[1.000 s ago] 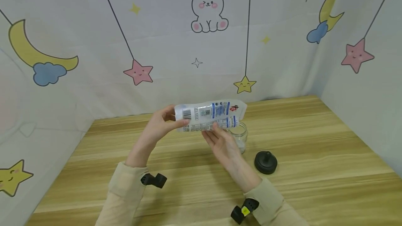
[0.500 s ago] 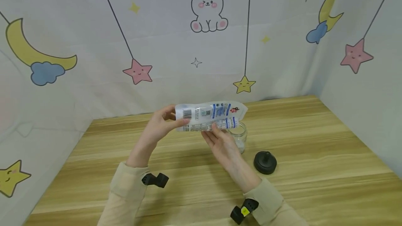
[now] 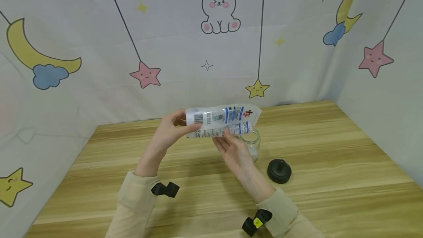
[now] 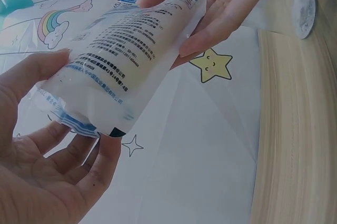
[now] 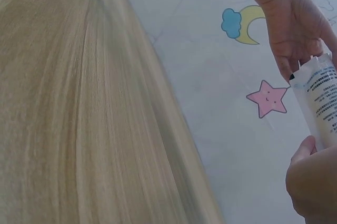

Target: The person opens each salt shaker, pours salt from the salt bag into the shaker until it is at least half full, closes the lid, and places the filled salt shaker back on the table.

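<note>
A white plastic salt bag with blue print and a barcode lies nearly level in the air above the table, in the middle of the head view. My left hand grips its left end, thumb on the printed face and fingers beneath. Under the bag's right half, my right hand holds it between thumb and fingers. The bag's right end reaches over a glass jar whose mouth is uncovered. White grains sit low in that jar. Up close, the left wrist view shows the bag held by both hands.
A round black lid with a knob lies on the wooden table, right of the jar and in front of it. Behind the table hangs a white printed cloth, which also forms the side walls.
The bag has shifted very slightly to the right and up, and my left forearm has moved a little to the right. Jar and lid stay where they were.
</note>
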`<action>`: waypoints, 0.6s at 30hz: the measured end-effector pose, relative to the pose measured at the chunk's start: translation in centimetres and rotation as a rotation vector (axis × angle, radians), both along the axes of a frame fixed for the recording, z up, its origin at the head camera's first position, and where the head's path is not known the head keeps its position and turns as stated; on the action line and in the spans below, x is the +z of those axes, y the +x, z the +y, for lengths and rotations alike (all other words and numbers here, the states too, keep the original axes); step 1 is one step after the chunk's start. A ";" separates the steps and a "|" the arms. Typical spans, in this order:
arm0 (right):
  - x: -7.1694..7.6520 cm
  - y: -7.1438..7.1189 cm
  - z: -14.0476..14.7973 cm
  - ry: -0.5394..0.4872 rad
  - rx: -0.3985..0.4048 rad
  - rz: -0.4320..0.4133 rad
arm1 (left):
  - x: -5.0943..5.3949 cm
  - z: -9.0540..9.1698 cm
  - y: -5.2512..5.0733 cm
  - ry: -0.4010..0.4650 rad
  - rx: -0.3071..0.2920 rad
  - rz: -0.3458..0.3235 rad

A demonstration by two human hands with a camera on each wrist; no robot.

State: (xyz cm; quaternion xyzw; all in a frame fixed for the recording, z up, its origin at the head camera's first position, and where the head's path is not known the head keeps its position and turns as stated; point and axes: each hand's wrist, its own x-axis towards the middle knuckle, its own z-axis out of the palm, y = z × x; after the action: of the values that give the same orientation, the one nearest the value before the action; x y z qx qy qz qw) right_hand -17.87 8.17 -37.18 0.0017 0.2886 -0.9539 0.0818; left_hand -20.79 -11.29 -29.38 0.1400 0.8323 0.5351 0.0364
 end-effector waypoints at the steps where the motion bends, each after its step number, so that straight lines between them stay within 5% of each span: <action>1: 0.0 0.0 0.0 -0.008 0.000 0.000 | 0.0 0.0 0.0 0.002 0.001 0.000; 18: -0.3 0.1 -0.1 -0.129 -0.012 -0.047 | -0.1 0.0 0.1 0.032 0.011 -0.011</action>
State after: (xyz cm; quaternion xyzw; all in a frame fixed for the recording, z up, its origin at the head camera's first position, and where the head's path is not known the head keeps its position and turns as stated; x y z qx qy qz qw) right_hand -17.75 8.08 -37.47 0.0203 0.2245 -0.9708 0.0826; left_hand -20.71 -11.24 -29.45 0.1330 0.8242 0.5493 0.0358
